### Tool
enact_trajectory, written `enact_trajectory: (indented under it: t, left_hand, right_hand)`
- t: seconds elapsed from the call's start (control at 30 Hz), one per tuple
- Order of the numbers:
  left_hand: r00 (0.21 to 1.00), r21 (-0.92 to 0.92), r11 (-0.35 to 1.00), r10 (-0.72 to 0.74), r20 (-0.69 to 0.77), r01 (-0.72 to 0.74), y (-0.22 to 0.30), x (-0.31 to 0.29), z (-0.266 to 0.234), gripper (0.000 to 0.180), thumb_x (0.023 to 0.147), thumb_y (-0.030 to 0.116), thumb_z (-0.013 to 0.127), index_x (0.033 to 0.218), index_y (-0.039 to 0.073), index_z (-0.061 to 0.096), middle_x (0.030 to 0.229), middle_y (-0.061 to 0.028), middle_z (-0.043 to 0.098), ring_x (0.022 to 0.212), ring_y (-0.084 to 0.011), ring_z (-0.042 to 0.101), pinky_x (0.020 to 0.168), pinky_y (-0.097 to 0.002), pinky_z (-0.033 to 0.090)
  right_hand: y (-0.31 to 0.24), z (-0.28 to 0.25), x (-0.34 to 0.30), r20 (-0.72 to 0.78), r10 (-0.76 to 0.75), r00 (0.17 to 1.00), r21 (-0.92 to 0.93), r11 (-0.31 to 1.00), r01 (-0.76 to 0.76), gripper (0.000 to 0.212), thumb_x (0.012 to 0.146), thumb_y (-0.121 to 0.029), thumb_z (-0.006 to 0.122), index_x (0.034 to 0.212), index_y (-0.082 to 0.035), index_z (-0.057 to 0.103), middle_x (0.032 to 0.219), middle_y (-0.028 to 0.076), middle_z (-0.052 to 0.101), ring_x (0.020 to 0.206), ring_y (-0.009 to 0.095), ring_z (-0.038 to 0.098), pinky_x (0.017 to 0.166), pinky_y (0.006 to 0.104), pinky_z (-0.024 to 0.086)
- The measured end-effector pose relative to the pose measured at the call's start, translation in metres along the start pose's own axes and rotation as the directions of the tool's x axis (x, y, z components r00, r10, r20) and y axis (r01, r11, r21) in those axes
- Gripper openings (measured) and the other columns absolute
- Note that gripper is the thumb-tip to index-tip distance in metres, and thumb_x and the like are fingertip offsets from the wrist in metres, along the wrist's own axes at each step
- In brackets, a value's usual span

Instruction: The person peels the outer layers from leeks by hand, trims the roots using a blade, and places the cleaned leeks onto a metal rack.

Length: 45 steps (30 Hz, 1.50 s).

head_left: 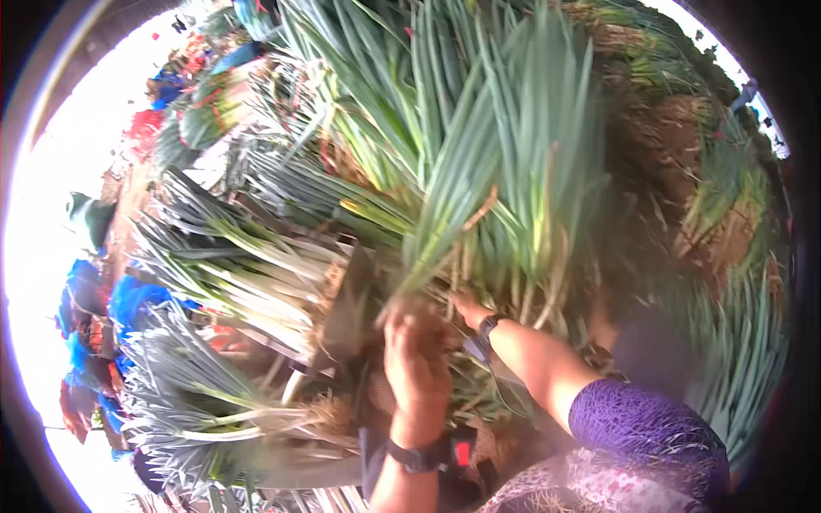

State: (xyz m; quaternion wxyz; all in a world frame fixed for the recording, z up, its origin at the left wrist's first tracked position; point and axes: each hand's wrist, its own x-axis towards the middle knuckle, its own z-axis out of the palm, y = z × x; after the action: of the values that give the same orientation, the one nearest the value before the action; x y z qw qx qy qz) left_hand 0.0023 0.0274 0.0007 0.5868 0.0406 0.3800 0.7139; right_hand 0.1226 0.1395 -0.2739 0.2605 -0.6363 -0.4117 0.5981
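Note:
My left hand [416, 355], slightly blurred, is in the lower middle with a black band on its wrist. Its fingers are curled around the lower end of a green onion [436, 227], whose leaves lean up and to the right. My right hand [469, 311] reaches in from the right, below a purple sleeve, and touches the root ends of the upright green onions [534, 188]. Its fingertips are hidden among the stalks, so their grip does not show. The upright leaves are smeared by motion on their right side.
Bundled green onions with white stalks [282, 274] lie to the left, roots toward me. Another bunch [222, 419] lies below them. Rows of green onions [727, 350] stand at the right beside brown soil [671, 137]. Blue plastic [137, 299] shows at the far left.

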Motion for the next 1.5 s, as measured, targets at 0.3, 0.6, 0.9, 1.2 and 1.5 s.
enact_trajectory:
  t: [0.3,0.6,0.9,1.2,1.5]
  left_hand:
    - [0.997,-0.044,0.996,-0.083,-0.007,0.083,0.003,-0.004,0.004,0.034,0.087,0.018,0.052,0.120,0.012,0.046,0.111,-0.0050,0.057,0.101,-0.0205,0.056,0.085,-0.0384,0.045]
    - [0.932,0.226,0.930,-0.329,0.151,0.291,-0.078,-0.011,-0.022,0.030,0.086,0.018,0.053,0.115,0.011,0.049,0.104,-0.0043,0.058,0.095,-0.0185,0.056,0.077,-0.0336,0.044]
    - [0.565,0.458,0.833,-0.548,0.616,0.309,-0.116,-0.116,0.067,0.065,0.086,0.046,0.054,0.135,0.008,0.034,0.138,-0.0142,0.035,0.123,-0.0266,0.039,0.099,-0.0419,0.033]
    - [0.608,0.122,0.965,-0.243,0.756,0.233,-0.032,-0.219,0.199,0.029,0.091,0.017,0.053,0.119,0.011,0.050,0.109,-0.0034,0.056,0.095,-0.0168,0.055,0.082,-0.0352,0.046]
    - [0.696,0.080,0.996,-0.077,0.714,0.029,-0.027,-0.199,0.179,0.028,0.090,0.015,0.053,0.117,0.006,0.049,0.113,-0.0085,0.056,0.104,-0.0228,0.053,0.091,-0.0413,0.042]
  right_hand:
    - [-0.048,-0.015,-0.060,0.073,-0.149,0.986,-0.044,0.987,0.152,0.032,0.087,-0.029,0.055,0.102,-0.001,0.056,0.083,0.009,0.059,0.072,0.017,0.057,0.060,0.0313,0.045]
    - [-0.108,-0.195,-0.274,0.140,0.210,0.968,0.140,0.963,-0.229,0.023,0.089,-0.027,0.051,0.086,-0.004,0.053,0.063,0.006,0.055,0.050,0.015,0.053,0.049,0.0318,0.048]
    - [-0.212,-0.279,-0.498,0.277,-0.157,0.948,0.121,0.984,0.127,0.020,0.091,-0.023,0.051,0.088,-0.003,0.051,0.065,0.004,0.054,0.054,0.013,0.054,0.051,0.0278,0.048]
    - [-0.192,-0.306,-0.540,0.409,-0.462,0.787,0.076,0.876,0.476,0.019,0.091,-0.020,0.054,0.098,-0.003,0.054,0.077,0.004,0.057,0.069,0.011,0.056,0.063,0.0277,0.048]
    - [-0.185,-0.244,-0.449,0.260,-0.511,0.819,0.125,0.859,0.496,0.028,0.092,-0.027,0.052,0.100,0.000,0.053,0.082,0.007,0.060,0.070,0.013,0.059,0.062,0.0275,0.050]
